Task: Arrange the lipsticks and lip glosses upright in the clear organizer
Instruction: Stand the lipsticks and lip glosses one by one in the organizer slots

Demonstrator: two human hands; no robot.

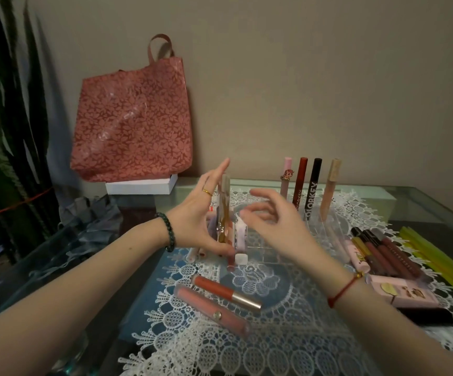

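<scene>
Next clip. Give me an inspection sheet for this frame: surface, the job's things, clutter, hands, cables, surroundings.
Surface: glass table with a white lace cloth over it.
Job's things: clear organizer holds four upright tubes in its back row; two red glosses lie flat in front; dark tubes lie to the right.
Clutter: pink box, yellow sticks.
Hands: left hand holds a clear gold-tinted tube upright at the organizer's left end; right hand open beside it, empty.
Cables: nothing seen.
Surroundings: red floral bag on a white box against the wall; dark plant leaves at left.
</scene>
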